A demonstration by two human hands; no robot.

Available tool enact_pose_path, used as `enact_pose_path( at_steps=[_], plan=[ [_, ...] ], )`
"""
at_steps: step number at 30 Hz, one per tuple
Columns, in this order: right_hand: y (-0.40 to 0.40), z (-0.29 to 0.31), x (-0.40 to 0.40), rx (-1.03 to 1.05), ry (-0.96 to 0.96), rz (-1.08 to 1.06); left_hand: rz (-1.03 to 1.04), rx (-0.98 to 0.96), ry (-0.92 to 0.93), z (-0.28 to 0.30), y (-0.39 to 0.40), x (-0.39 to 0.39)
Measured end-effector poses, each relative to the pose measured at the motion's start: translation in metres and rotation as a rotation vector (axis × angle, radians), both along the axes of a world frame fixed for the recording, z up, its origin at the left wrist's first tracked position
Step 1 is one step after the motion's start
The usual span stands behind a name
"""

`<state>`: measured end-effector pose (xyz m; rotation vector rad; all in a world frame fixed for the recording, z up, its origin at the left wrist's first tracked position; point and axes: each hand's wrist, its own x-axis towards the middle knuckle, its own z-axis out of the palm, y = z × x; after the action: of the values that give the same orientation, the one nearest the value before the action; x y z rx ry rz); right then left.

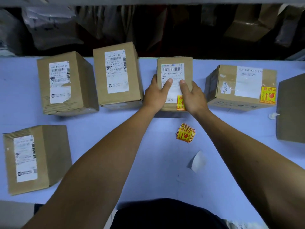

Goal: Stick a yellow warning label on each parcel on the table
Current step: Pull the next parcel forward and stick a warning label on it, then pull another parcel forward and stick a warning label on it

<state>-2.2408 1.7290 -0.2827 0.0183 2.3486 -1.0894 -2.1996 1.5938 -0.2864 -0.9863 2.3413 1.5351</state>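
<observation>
Cardboard parcels, brown, lie spread over a pale blue tabletop (148, 162), each with a white shipping label on top. Middle parcel (174, 68), far edge: gripped from both sides, left hand (155, 95) and right hand (192, 96) curled round it, thumbs pressed on its shipping label; a yellow warning label (179, 103) sits at its near right corner, partly hidden by the right hand. Right parcel (241, 87): bears its own yellow warning sticker (268, 95) at the near right corner. Two parcels to the left (66, 83) (117, 73) and one at the near left (35, 158): no yellow sticker visible on top. Loose stack of yellow labels (185, 133): flat on the tabletop between the forearms, just in front of the held parcel. White backing paper (197, 161), curled, lies nearer the person. Another brown box (291, 109) stands at the right edge, cut off by the frame.
</observation>
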Motion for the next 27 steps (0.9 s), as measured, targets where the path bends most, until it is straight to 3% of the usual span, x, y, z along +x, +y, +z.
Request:
enact_pose_path(
  at_steps=[5,9,12,18,27],
  plan=[
    [0.001,0.035,0.005,0.149,0.318,0.169,-0.042,-0.156,0.095,0.04,-0.004,0.008],
    [-0.009,0.063,0.011,0.295,0.519,0.393,-0.191,-0.419,0.254,0.079,-0.032,0.024],
    [-0.027,0.075,0.025,0.325,0.587,0.5,-0.276,-0.674,0.125,0.081,-0.073,0.047],
    [-0.069,0.068,0.058,0.311,0.624,0.68,-0.337,-0.823,-0.078,0.07,-0.131,0.105],
    [-0.127,0.043,0.056,0.278,0.585,0.722,-0.418,-0.845,-0.052,0.05,-0.157,0.095]
  ],
)
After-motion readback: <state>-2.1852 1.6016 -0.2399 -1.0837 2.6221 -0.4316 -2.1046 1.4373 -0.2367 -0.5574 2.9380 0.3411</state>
